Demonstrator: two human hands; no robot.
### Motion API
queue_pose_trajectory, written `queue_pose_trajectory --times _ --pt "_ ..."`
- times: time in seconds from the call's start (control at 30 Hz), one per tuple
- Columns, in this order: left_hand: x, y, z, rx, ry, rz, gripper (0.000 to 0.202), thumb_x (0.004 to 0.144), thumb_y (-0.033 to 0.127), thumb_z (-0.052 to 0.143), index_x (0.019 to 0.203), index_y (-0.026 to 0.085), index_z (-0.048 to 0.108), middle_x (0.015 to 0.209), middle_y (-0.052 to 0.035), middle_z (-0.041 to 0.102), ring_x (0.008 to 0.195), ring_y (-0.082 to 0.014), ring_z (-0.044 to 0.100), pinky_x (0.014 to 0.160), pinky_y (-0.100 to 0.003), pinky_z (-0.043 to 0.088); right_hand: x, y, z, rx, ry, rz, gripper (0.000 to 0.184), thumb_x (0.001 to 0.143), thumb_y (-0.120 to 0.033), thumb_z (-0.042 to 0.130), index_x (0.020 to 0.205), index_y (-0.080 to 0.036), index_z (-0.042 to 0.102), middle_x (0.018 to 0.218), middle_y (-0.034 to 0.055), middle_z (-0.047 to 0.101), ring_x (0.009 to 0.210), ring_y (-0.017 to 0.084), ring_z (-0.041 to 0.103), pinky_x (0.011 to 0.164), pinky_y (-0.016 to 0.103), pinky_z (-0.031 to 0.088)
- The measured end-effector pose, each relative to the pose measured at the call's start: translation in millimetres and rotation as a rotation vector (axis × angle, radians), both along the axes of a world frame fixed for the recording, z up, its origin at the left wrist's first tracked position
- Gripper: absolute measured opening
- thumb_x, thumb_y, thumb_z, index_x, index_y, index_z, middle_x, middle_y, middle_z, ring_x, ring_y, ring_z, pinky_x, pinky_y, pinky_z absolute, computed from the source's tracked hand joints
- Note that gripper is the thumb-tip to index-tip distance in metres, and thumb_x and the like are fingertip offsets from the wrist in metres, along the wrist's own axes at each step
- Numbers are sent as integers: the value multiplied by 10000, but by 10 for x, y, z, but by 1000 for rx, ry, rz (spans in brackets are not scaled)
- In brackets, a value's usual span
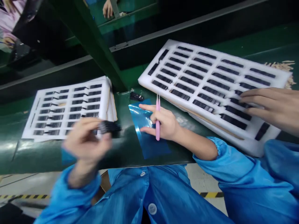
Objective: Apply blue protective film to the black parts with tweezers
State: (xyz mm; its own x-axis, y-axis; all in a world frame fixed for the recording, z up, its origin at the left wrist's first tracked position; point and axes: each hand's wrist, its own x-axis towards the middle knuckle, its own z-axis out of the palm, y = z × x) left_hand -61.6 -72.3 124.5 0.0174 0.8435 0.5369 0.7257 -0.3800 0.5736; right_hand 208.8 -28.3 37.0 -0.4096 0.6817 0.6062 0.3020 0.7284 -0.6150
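My left hand (87,140), smeared by motion, grips a dark black part (109,127) between thumb and fingers, in front of the left white foam tray (66,115). My right hand (164,123) has pink tweezers (158,124) tucked in it, tips pointing away from me, while other fingers stretch out to the left. Beneath that hand a sheet of blue film (149,144) lies on the green table. Behind the film rests a small black piece (136,96). Both foam trays hold rows of slim black parts.
The larger foam tray (218,63) sits at the right on another tray. A co-worker's hand (273,102) reaches over its right end. A green post (93,40) rises behind the table. Tan scraps (286,67) lie at the far right. Another person's hand (107,8) shows across.
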Motion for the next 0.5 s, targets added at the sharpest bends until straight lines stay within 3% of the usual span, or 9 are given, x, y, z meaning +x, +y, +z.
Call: queue_pose_trajectory --times 0.03,0.1,0.2,0.27,0.37,0.43,0.5 --pt "291 -8 -177 5 -120 -65 194 771 415 726 890 270 676 858 -15 666 790 -192 622 707 -373 521 -45 -63 33 1 52 -4 435 864 -526 719 724 -258 407 1379 188 655 1195 264 685 910 427 588" --pt "738 71 -475 -158 -376 -77 132 806 371 719 853 250 692 853 -25 667 718 -151 617 618 -309 501 -122 -153 58 56 90 -63 415 866 -446 729 717 -263 387 1381 180 655 1157 254 704 871 409 601" --pt "1030 244 -776 -368 -660 -39 259 790 473 744 824 224 684 815 -21 646 583 -107 557 504 -261 440 -175 -158 3 160 24 -200 320 909 -285 672 714 -253 420 1309 154 707 997 235 744 795 393 596" --pt "1049 308 -903 -422 -691 -41 315 810 523 725 849 215 675 746 -4 633 505 -85 507 464 -243 403 -165 -98 -53 162 -67 -237 280 937 -237 620 710 -247 456 1234 130 747 935 226 748 777 389 588" --pt "966 320 -983 -460 -631 -63 316 857 507 692 955 206 684 703 -1 635 495 -89 507 474 -236 412 -99 12 -123 86 -166 -239 249 955 -186 557 717 -241 513 1096 101 779 1045 228 726 820 370 580" --pt "870 302 -972 -447 -574 -55 302 865 451 700 1049 213 681 822 -30 682 620 -121 589 568 -262 485 -36 82 -162 33 -246 -231 236 956 -143 519 739 -233 546 995 83 774 1098 221 699 838 345 562" --pt "751 289 -946 -387 -365 -78 293 874 391 698 1115 225 671 1069 -75 703 913 -189 662 799 -338 555 23 154 -204 6 -339 -220 214 953 -126 506 773 -218 577 914 76 760 1003 220 697 802 333 538"
